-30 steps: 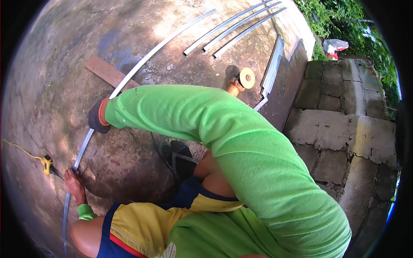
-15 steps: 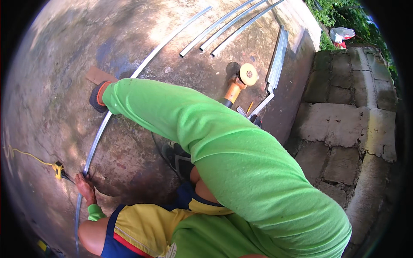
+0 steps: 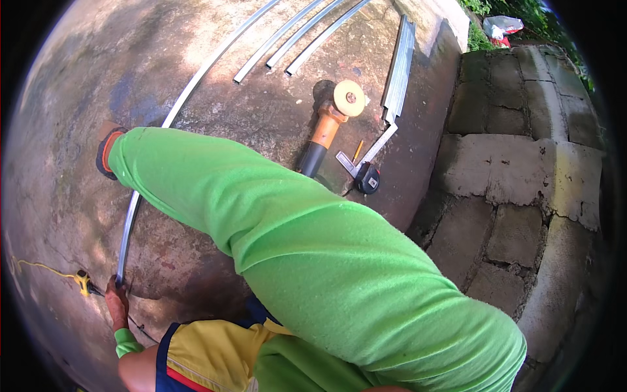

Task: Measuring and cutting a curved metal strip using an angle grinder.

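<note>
A long, thin metal tube (image 3: 127, 236) lies on the concrete, running from the far edge down to my left hand (image 3: 117, 302). That bare hand is closed around it at the lower left. My right arm, in a green sleeve, stretches across the middle to the left. At its end my right hand (image 3: 103, 157) shows only in part: a dark glove and an orange cuff, beside the tube. The sleeve hides its fingers. A flat brown piece (image 3: 109, 129) sticks out just beyond the glove; whether I hold it cannot be seen.
An orange angle grinder (image 3: 324, 130) lies beyond my sleeve. Near it are a tape measure (image 3: 368, 178), a square (image 3: 347, 164) and a pencil (image 3: 358, 151). Cut metal tubes (image 3: 307, 32) lie farther off. A block wall (image 3: 522, 117) rises at right; a yellow cord connector (image 3: 82, 282) lies left.
The view has turned, so the grinder and cut tubes sit farther left and higher. The tape measure now shows from behind my sleeve. My left hand and the cord connector appear lower.
</note>
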The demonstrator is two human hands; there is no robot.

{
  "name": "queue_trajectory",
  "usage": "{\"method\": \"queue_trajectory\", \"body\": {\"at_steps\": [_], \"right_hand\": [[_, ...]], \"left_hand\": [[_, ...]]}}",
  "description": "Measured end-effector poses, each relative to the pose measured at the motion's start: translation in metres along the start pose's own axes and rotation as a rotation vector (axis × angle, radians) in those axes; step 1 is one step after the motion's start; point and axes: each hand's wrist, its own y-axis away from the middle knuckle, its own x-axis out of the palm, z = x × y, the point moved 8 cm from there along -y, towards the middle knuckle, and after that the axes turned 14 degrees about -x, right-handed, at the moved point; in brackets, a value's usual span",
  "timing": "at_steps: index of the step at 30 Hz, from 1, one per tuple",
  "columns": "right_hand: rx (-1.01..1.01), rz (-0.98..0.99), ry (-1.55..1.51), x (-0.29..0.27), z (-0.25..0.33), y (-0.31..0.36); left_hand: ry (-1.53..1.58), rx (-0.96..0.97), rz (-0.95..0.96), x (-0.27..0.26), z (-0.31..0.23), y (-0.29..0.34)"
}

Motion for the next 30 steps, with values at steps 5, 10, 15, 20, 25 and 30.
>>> {"method": "queue_trajectory", "body": {"at_steps": [5,10,15,20,25,30], "right_hand": [[0.035,-0.001,-0.018,0.029,-0.008,-0.029],[0.048,-0.022,-0.019,0.035,-0.004,-0.039],[0.1,-0.076,-0.012,0.018,-0.022,-0.025],[-0.159,-0.021,0.058,-0.05,0.081,-0.002],[-0.163,0.061,0.121,-0.056,0.087,0.044],[-0.244,-0.017,0.094,-0.059,0.108,0.035]], "left_hand": [[-0.123,0.056,-0.033,0.006,0.021,-0.003],[-0.159,-0.01,-0.026,0.01,0.024,-0.001],[-0.13,0.06,-0.055,-0.001,-0.021,-0.014],[-0.124,-0.025,-0.17,-0.006,0.006,0.035],[-0.239,-0.062,-0.282,-0.004,-0.012,0.019],[-0.249,-0.081,-0.297,-0.009,-0.003,0.03]]}}
